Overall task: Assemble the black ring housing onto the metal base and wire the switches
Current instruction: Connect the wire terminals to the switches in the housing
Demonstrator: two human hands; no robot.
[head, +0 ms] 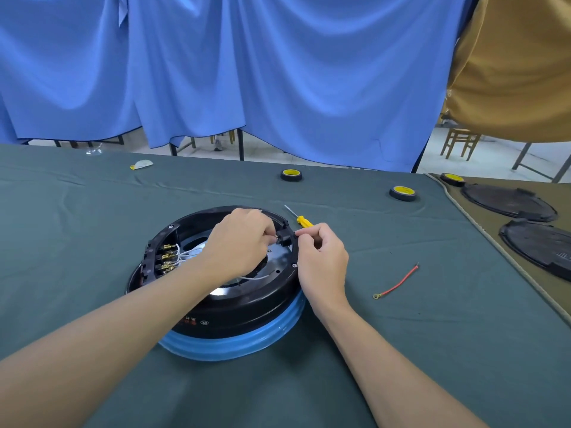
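The black ring housing sits on the metal base, whose blue-filmed rim shows below it. Brass switch terminals with white wires line the ring's left inner wall. A small black switch block sits at the ring's right inner wall. My left hand reaches inside the ring and pinches something small at that block; what it pinches is hidden. My right hand has curled fingers at the ring's outer right rim, thumb and forefinger pinched beside the block.
A yellow-handled screwdriver lies just behind the ring. A red wire with ring terminal lies to the right. Two tape rolls sit farther back. Black round covers lie at the right on a tan cloth.
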